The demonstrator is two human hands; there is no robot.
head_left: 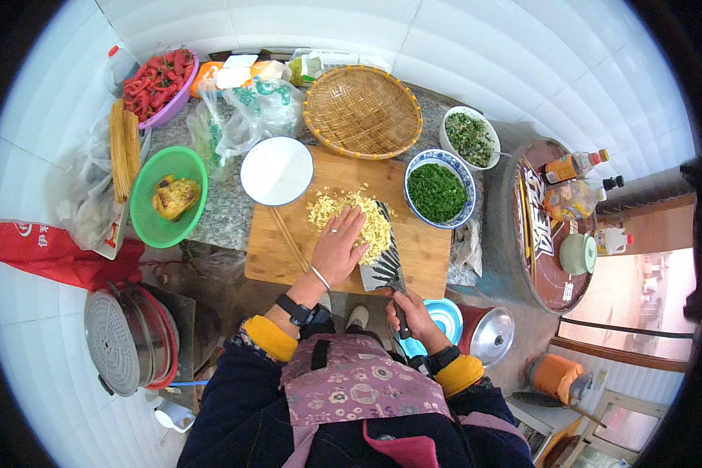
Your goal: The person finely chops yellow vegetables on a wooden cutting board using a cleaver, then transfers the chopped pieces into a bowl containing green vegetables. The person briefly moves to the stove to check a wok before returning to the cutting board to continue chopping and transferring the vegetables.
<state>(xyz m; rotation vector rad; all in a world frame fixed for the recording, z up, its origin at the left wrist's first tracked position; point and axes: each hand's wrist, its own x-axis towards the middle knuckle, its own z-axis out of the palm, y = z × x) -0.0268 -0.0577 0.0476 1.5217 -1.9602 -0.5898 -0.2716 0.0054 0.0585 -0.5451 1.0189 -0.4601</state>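
My left hand (339, 251) lies with its fingers stretched out over a heap of chopped yellow egg (329, 207) on the wooden cutting board (425, 257). In my right hand (413, 313) is the black handle of a kitchen knife (382, 269). Its broad blade, marked with dark streaks, rests flat on the board against the heap's right side. Part of the egg is hidden under my left palm. A pair of chopsticks (287, 236) lies left of my left hand, beside a white enamel dish (277, 171) with a blue rim.
Beyond the board sits a woven bamboo tray (363, 113). To the right are a bowl of chopped greens (437, 193) and a white bowl of chopped herbs (469, 139). At left, a green basket (142, 209) holds a browned egg piece, near a purple basin of red peppers (157, 86).
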